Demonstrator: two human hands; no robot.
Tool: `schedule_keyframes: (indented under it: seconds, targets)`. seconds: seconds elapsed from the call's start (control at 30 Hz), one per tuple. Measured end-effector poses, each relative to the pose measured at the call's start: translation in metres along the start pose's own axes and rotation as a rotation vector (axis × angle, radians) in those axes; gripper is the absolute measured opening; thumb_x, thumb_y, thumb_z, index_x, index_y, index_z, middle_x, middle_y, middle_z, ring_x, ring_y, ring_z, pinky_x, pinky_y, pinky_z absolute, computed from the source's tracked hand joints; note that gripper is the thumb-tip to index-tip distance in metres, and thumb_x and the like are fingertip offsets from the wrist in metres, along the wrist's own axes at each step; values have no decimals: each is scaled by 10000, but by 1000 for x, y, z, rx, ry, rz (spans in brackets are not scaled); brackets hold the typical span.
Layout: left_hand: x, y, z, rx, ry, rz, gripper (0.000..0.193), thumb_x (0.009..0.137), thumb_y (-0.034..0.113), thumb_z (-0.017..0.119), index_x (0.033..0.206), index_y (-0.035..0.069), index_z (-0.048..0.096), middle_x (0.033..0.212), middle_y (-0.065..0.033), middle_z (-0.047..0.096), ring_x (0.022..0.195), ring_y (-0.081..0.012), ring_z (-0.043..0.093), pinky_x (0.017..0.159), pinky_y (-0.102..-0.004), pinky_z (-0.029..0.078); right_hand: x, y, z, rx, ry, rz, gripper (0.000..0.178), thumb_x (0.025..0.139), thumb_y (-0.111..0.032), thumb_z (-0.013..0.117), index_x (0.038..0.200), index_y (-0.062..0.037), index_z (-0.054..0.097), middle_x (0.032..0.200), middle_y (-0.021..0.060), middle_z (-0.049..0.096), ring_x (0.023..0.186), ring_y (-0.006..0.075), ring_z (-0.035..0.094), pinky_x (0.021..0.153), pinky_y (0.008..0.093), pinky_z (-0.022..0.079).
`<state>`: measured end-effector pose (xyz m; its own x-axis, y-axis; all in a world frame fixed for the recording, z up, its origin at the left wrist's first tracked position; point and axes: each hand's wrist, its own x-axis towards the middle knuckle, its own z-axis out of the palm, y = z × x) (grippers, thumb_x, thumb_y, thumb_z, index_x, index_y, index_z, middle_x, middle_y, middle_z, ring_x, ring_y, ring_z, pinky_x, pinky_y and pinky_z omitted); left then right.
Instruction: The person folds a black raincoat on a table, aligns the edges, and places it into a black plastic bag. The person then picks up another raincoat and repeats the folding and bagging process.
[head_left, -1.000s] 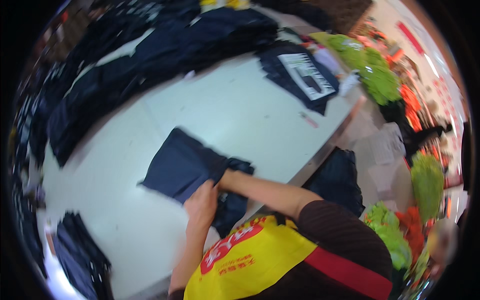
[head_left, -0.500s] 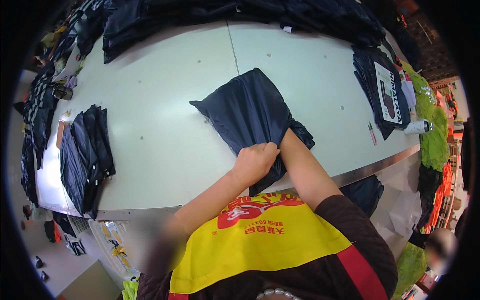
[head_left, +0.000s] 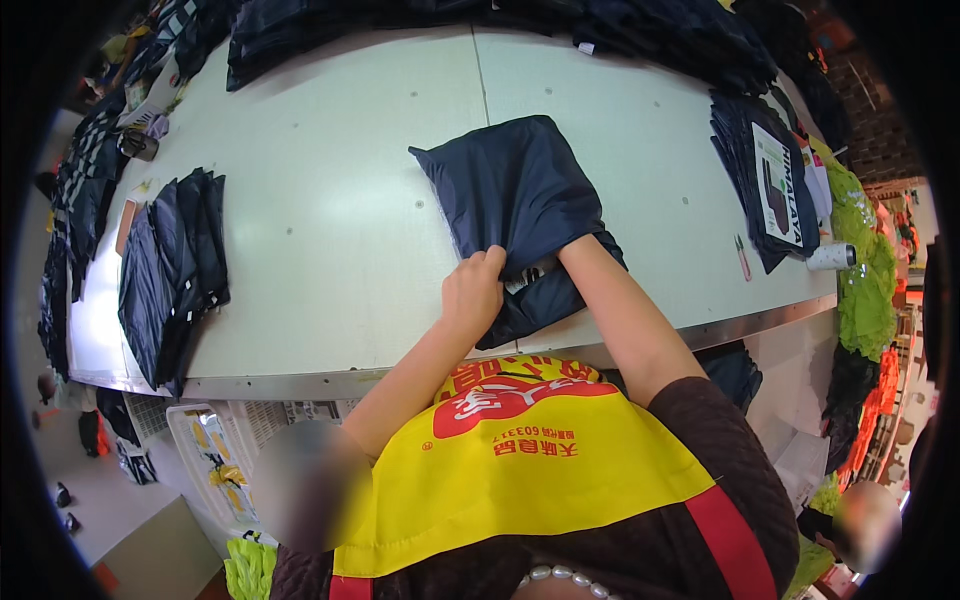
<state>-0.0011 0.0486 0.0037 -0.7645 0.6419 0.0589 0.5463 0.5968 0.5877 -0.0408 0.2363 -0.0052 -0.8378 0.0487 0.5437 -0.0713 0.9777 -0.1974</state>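
Observation:
A dark navy fabric bag [head_left: 505, 180] lies on the white table in front of me. My left hand [head_left: 473, 290] is closed on the near edge of its cloth, left of the opening. My right forearm [head_left: 630, 315] reaches into the bag at its near right side. The fabric covers the whole right hand, so its fingers and anything in them are hidden. A second layer of navy cloth [head_left: 545, 305] lies under the opening, between my arms, with a small pale print showing on it.
Folded dark garments [head_left: 175, 280] lie at the left of the table [head_left: 330, 220], and a long pile [head_left: 660, 40] lines the far edge. A dark stack with a printed card [head_left: 775, 190], a white cylinder [head_left: 832, 257] and a small pinkish tool [head_left: 743, 258] are at the right.
My left hand has moved left along the bag's edge, away from my right wrist. The cloth near the opening has lifted and spread, showing the layer beneath. The view has shifted slightly.

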Motion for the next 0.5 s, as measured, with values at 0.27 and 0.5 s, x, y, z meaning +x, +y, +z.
schedule_keyframes:
  seconds: [0.27,0.5]
  targets:
    - [4,-11,2,21,112,14,240,687,-27,540,882,105,492,789,-116,576,736,-338,596,619,-441,474,-45,-52,-68,239,-863,178,399,823,-350,566,1086,-50,580,1088,194,573,1027,324,537,924,399,400]
    - [-11,-54,21,-103,215,154,249,685,-13,589,890,116,529,840,-95,584,799,-327,595,663,-420,480,-100,-38,-85,-64,-581,-176,858,596,-694,657,1215,-114,534,1025,121,564,920,301,522,837,466,353]
